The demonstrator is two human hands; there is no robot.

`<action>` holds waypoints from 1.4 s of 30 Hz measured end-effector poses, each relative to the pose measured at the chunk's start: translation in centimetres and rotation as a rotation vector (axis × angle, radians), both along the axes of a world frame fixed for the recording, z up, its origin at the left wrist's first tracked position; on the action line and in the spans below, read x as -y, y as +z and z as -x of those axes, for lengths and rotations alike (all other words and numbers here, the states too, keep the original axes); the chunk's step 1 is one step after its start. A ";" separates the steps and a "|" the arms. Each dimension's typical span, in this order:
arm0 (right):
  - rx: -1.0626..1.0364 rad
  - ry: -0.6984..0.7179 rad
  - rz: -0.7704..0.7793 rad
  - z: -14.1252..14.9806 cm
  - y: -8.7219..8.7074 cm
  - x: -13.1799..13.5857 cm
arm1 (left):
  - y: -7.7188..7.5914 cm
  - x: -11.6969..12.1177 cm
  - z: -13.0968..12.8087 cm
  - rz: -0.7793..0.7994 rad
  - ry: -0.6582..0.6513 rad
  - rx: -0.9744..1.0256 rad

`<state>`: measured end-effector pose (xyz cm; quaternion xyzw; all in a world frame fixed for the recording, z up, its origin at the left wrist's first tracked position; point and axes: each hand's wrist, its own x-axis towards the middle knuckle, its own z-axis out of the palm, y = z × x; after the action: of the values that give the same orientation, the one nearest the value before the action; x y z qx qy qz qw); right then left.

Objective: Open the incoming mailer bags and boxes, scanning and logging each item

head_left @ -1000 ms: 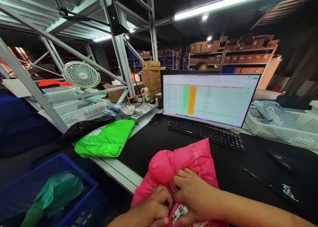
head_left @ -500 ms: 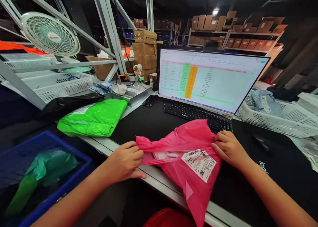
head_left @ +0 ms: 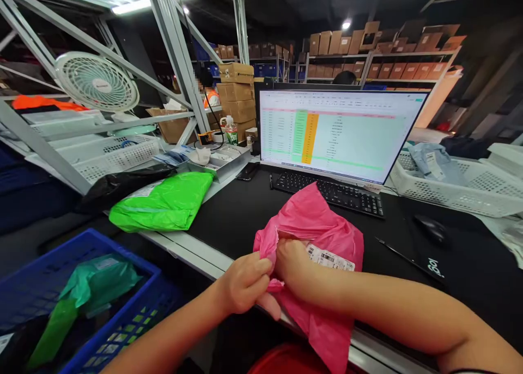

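Observation:
A pink plastic mailer bag (head_left: 322, 325) lies over the desk's front edge, torn open along its left side. My left hand (head_left: 249, 281) grips the torn edge of that mailer bag, fingers curled round the plastic. Through the opening reaches my right hand (head_left: 298, 262), its fingers hidden inside the bag, so what they touch cannot be seen. A white printed shipping label (head_left: 330, 258) shows partly behind my right wrist.
Behind the bag stand a keyboard (head_left: 330, 193) and monitor (head_left: 347, 134). A thin pen-like tool (head_left: 408, 259) and a mouse (head_left: 431, 229) lie right. Left are a green mailer bag (head_left: 163, 202) and a blue crate (head_left: 151, 287); a red container's rim (head_left: 281, 357) shows below.
My right hand has left the bag's right edge and gone into the opening. My left hand has moved right with the torn edge. The view has shifted slightly.

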<state>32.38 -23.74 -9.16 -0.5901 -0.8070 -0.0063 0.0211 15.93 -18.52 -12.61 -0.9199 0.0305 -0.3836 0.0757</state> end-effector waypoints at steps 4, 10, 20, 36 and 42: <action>0.032 0.069 -0.025 -2.0 0.9 2.0 | 0.5 -2.3 1.4 -0.073 0.223 0.114; -0.878 -0.292 -0.626 -11.2 4.1 6.2 | 0.2 -3.9 0.5 0.262 0.470 -0.112; -0.935 0.080 -0.454 -14.7 6.7 7.2 | 8.7 2.1 -5.3 0.247 0.382 0.273; -1.481 0.296 -0.527 -16.9 6.0 7.0 | 7.2 -4.4 -8.8 0.906 0.772 -0.320; -1.738 0.196 -0.555 -18.9 6.5 7.5 | 6.6 -5.6 -8.3 1.178 0.396 -0.328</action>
<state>51.25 -31.25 -2.69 -0.2897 -0.5233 0.2479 0.7621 24.23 -12.91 -6.05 -0.8422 -0.3446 -0.1692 -0.3786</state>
